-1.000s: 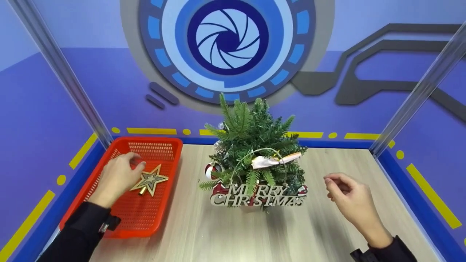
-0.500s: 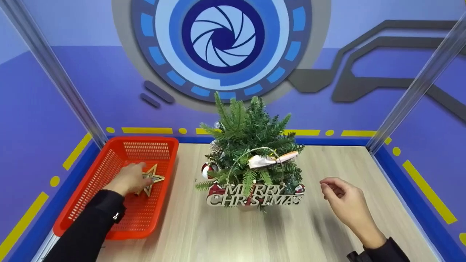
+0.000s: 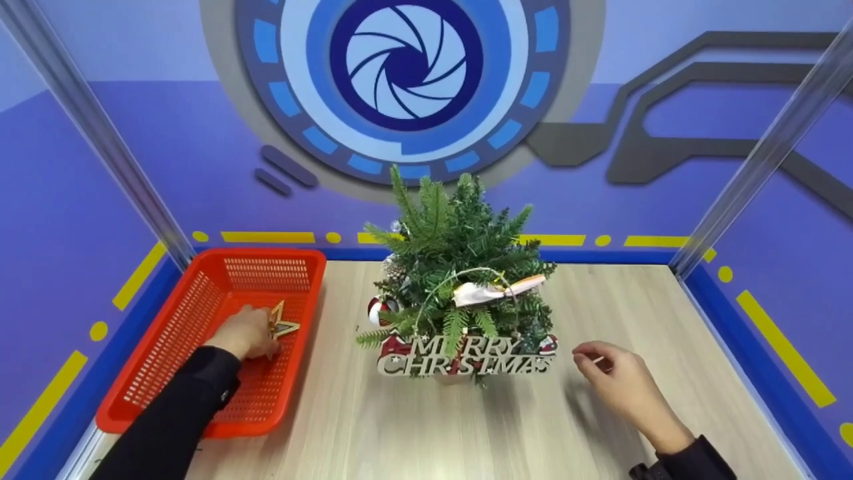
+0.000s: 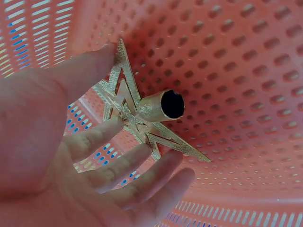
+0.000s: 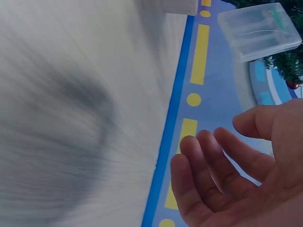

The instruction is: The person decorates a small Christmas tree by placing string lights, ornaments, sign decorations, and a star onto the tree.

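Observation:
In the head view my left hand (image 3: 245,332) is down inside the red basket (image 3: 305,373), over a gold star tree topper (image 3: 285,327). The left wrist view shows my thumb on one point of the star (image 4: 129,71) and my fingertips against its other arms; its hollow round socket faces the camera. My right hand (image 3: 616,377) hovers right of a small Christmas tree (image 3: 460,233), fingers loosely bent, holding nothing. A "Merry Christmas" sign (image 3: 466,365) hangs by a string loop at the tree's front.
A white piece with an orange edge (image 3: 473,294) lies across the front branches. At the tree's left hangs a red-and-white ball (image 3: 381,311). In the right wrist view a clear box-shaped thing (image 5: 260,32) is beside the branches. Printed panels surround the wooden table (image 3: 373,433).
My left hand has come down from above the star onto it, covering part of it. My right hand has drifted slightly left and down. The camera view has shifted a little.

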A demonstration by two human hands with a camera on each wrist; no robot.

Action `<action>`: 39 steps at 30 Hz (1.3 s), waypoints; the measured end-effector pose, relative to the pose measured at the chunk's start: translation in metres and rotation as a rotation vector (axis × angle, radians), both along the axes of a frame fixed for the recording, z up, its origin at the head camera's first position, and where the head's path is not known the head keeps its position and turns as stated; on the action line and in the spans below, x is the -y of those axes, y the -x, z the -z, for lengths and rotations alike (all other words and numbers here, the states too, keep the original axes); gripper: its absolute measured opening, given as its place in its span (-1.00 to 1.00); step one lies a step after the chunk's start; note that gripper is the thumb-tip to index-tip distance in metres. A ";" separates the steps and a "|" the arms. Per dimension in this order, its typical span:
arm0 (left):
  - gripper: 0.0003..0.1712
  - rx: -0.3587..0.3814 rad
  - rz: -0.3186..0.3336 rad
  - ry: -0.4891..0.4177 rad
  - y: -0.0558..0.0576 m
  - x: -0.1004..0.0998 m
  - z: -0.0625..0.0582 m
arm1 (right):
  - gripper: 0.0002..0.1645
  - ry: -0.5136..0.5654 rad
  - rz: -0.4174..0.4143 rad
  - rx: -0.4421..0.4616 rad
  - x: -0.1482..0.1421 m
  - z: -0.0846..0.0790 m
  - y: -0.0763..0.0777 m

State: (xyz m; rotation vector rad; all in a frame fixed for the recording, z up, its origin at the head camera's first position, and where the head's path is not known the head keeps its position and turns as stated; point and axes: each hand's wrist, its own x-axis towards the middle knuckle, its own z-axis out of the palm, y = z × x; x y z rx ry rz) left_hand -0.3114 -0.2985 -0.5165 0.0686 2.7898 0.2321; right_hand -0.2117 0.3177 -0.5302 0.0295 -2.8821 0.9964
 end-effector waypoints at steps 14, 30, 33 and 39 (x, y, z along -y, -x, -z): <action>-0.49 -0.241 -0.112 -0.066 0.002 0.017 -0.007 | -0.76 -0.023 0.025 -0.004 -0.006 0.002 -0.003; -0.86 -0.905 -0.274 -0.543 -0.037 -0.027 -0.078 | -0.78 0.040 0.033 -0.113 -0.005 -0.036 -0.006; -0.90 -0.939 -0.304 -0.681 -0.048 -0.037 -0.095 | -0.79 0.067 0.028 -0.119 -0.003 -0.044 -0.009; -0.91 -1.002 -0.345 -0.914 -0.083 -0.067 -0.142 | -0.77 0.179 0.019 -0.157 0.006 -0.068 -0.017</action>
